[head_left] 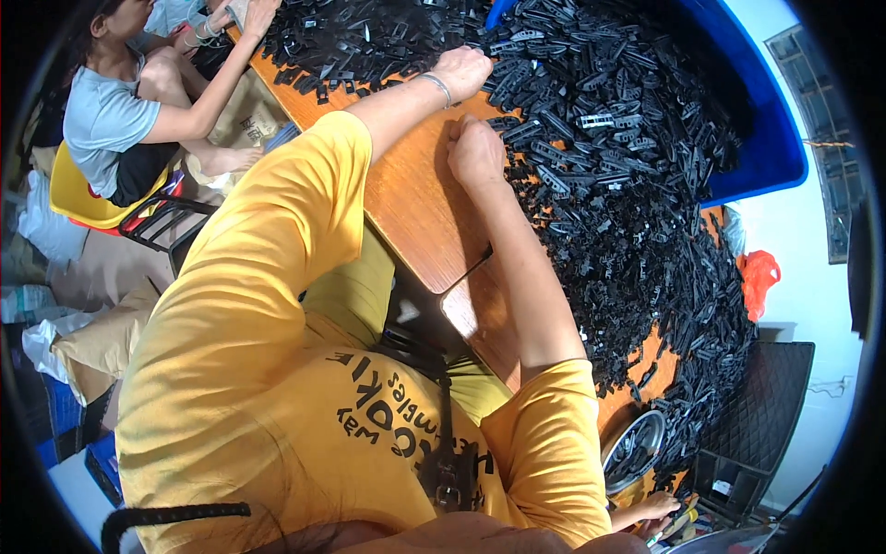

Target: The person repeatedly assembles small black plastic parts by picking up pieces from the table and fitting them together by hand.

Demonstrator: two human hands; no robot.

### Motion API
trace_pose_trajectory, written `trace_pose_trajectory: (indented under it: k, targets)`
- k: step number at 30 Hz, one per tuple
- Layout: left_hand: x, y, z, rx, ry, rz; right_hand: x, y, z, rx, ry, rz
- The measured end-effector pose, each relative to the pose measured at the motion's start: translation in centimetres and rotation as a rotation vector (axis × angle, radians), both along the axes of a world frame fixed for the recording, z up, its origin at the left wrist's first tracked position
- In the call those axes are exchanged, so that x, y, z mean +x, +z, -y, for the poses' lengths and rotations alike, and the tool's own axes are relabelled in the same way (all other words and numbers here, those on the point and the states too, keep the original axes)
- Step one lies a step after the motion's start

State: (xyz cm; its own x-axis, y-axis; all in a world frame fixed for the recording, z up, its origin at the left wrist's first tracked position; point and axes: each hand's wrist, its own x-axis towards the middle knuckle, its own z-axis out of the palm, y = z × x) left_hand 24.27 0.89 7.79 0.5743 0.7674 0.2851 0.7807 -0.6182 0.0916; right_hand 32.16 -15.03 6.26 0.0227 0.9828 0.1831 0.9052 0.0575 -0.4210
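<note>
My left hand, with a thin bracelet at the wrist, is at the near edge of a large heap of small black plastic parts. Its fingers curl inward, mostly turned out of sight. Just nearer to me, my right hand is closed above the orange-brown wooden table, beside the same heap. Whatever either hand holds is too small or hidden to make out. Longer ribbed black pieces lie close to both hands, and finer black pieces lie along my right forearm.
A big blue bin lies tipped at the back right, black parts spilling from it. A metal bowl holds black parts at the lower right, near another person's hand. A co-worker sits on a yellow chair at left.
</note>
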Motion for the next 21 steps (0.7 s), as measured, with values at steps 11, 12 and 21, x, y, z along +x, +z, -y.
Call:
trace_pose_trajectory:
  k: [11,12,21]
  targets:
    - [-2.8,0.2,4.8,-0.399,0.031,0.511,0.5,2.6,5.3,-0.258,0.044,0.01]
    - [-3.8,0.0,5.5,-0.755,0.049,0.892,0.0,3.3,6.1,-0.242,0.055,0.038]
    - [-7.6,-0.7,13.7,-1.493,-0.126,1.614,-0.4,4.4,9.6,-0.19,0.091,0.039]
